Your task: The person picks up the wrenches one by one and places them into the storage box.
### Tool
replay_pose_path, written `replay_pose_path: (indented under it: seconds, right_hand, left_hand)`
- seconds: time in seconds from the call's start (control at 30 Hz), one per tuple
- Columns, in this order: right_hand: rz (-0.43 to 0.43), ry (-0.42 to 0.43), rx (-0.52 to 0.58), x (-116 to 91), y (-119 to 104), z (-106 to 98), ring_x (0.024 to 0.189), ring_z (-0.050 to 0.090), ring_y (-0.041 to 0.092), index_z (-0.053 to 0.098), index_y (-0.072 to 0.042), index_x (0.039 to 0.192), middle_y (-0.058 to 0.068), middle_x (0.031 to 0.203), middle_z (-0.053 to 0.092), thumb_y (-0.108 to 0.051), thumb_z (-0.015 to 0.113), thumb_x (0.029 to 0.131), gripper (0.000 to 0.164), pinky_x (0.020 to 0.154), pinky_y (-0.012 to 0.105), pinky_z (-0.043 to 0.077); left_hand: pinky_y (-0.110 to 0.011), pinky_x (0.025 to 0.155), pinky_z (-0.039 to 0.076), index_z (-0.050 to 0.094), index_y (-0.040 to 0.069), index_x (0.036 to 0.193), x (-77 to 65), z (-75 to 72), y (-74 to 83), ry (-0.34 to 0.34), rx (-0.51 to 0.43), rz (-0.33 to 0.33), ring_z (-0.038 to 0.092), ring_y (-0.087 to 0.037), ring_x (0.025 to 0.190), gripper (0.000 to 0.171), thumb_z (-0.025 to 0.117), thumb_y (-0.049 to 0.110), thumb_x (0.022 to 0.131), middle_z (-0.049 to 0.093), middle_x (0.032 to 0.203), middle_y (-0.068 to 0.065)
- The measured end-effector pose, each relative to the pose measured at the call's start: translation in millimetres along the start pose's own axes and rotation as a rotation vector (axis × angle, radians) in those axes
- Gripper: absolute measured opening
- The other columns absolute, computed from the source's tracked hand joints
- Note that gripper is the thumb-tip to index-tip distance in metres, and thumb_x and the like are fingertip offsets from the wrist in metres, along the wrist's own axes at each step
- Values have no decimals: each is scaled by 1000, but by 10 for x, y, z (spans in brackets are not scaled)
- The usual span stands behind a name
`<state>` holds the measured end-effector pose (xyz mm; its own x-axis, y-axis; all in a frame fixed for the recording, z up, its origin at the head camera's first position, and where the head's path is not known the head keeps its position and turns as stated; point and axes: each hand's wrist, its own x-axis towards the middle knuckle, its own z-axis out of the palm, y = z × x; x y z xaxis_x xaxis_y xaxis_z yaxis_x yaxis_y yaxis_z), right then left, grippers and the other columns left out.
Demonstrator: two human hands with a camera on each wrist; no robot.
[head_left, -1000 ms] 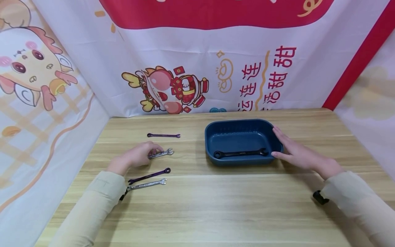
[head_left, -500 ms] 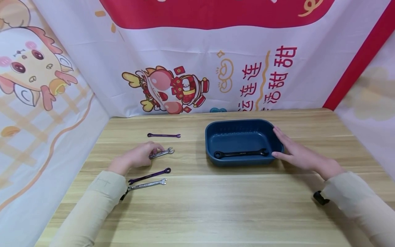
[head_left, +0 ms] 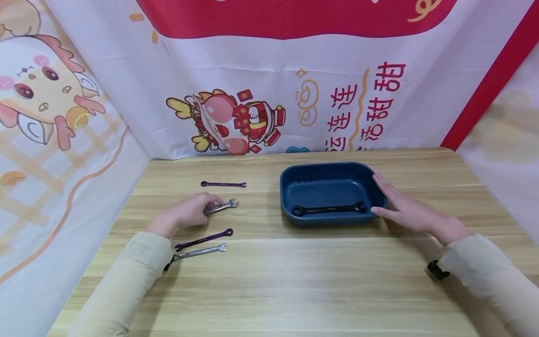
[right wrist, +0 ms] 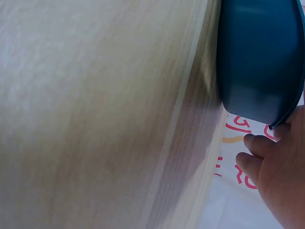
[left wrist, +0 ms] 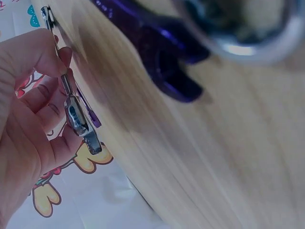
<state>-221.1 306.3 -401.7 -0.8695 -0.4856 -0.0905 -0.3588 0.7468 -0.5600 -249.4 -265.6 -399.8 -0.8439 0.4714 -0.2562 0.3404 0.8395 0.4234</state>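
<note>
My left hand [head_left: 190,210] pinches a silver combination wrench [head_left: 224,206] between thumb and fingers, its open jaw pointing right. In the left wrist view that wrench [left wrist: 75,114] sits tilted in the fingertips, close over the tabletop, part of its shank hidden by the thumb and finger. My right hand [head_left: 408,206] rests spread against the right end of a dark blue plastic box [head_left: 324,223], thumb and forefinger at the rim. A black wrench [head_left: 328,209] lies inside the box along its front wall. In the right wrist view, fingertips touch the box rim [right wrist: 271,127].
A purple wrench [head_left: 223,184] lies behind my left hand. In front of that hand lie another purple wrench [head_left: 204,239] and a silver wrench [head_left: 200,252], side by side near the left sleeve. A printed cloth [head_left: 261,61] hangs behind the wooden table [head_left: 311,281].
The silver wrench in my left hand has risen slightly, its open end tilting a little upward. My right hand and the box stay where they were.
</note>
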Motion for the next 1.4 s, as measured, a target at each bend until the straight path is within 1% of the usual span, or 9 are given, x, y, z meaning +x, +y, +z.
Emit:
replay_pose_path:
  seconds: [0.03, 0.17, 0.4, 0.67, 0.87, 1.03, 1.1, 1.3, 1.4]
  right_hand:
    - [1, 0, -2, 0, 2, 2, 152, 8, 48, -4, -13, 165, 19, 170, -3, -40, 61, 103, 95, 114, 69, 19]
    - [2, 0, -12, -1, 9, 15, 152, 10, 48, -3, -13, 165, 19, 170, -2, -41, 62, 102, 95, 114, 69, 19]
    - [6, 3, -13, -21, 23, 54, 152, 10, 48, -3, -13, 165, 19, 170, -2, -41, 62, 102, 95, 114, 68, 19]
    - [5, 1, 5, -37, 21, 78, 151, 10, 49, -3, -12, 165, 19, 170, -2, -42, 62, 102, 95, 113, 69, 20]
    - [5, 3, 10, -24, 30, 65, 152, 9, 48, -3, -13, 165, 18, 170, -3, -40, 62, 102, 95, 114, 69, 19]
    - [2, 2, 6, -2, 27, 28, 152, 9, 48, -4, -13, 165, 18, 170, -3, -40, 62, 102, 95, 114, 69, 19]
    - [8, 0, -1, -1, 20, 14, 152, 9, 48, -4, -13, 165, 19, 170, -3, -41, 61, 102, 95, 114, 69, 20]
    - [14, 0, -12, 5, 18, 1, 151, 10, 49, -3, -14, 166, 19, 170, -2, -42, 61, 102, 95, 113, 70, 20]
    - [12, 2, -13, 5, 20, -2, 151, 10, 49, -3, -14, 166, 18, 170, -3, -43, 61, 102, 95, 113, 70, 20]
  left_hand:
    - [-51, 94, 51, 64, 6, 136, 1, -5, 3, -2, 3, 5, 60, -30, 103, 69, 64, -17, 71, 64, 115, -14]
    - [-51, 95, 51, 64, 7, 136, -7, 0, -1, -7, 7, -9, 60, -30, 104, 69, 64, -17, 71, 65, 115, -14]
    - [-48, 90, 53, 63, 7, 137, -40, 29, 8, -20, -10, -24, 60, -28, 99, 68, 64, -18, 74, 65, 116, -14]
    - [-47, 90, 53, 63, 8, 138, -55, 44, 13, -6, -20, -34, 59, -28, 100, 70, 63, -19, 74, 65, 116, -13]
    - [-46, 89, 53, 63, 6, 137, -33, 30, 13, 1, -23, -13, 58, -27, 98, 70, 64, -19, 72, 65, 113, -12]
    - [-44, 86, 54, 64, 3, 136, 17, -2, 8, 11, -18, 33, 58, -25, 94, 71, 64, -20, 69, 65, 107, -10]
    - [-44, 86, 53, 64, 3, 136, 30, -17, 19, 12, -12, 49, 58, -25, 94, 70, 64, -20, 69, 65, 108, -10]
    - [-47, 90, 53, 64, 4, 137, 37, -54, 79, 12, -4, 51, 59, -27, 99, 71, 65, -20, 70, 64, 113, -13]
    - [-45, 89, 53, 63, 4, 137, 48, -66, 106, 13, -16, 43, 58, -28, 100, 71, 66, -19, 70, 63, 114, -14]
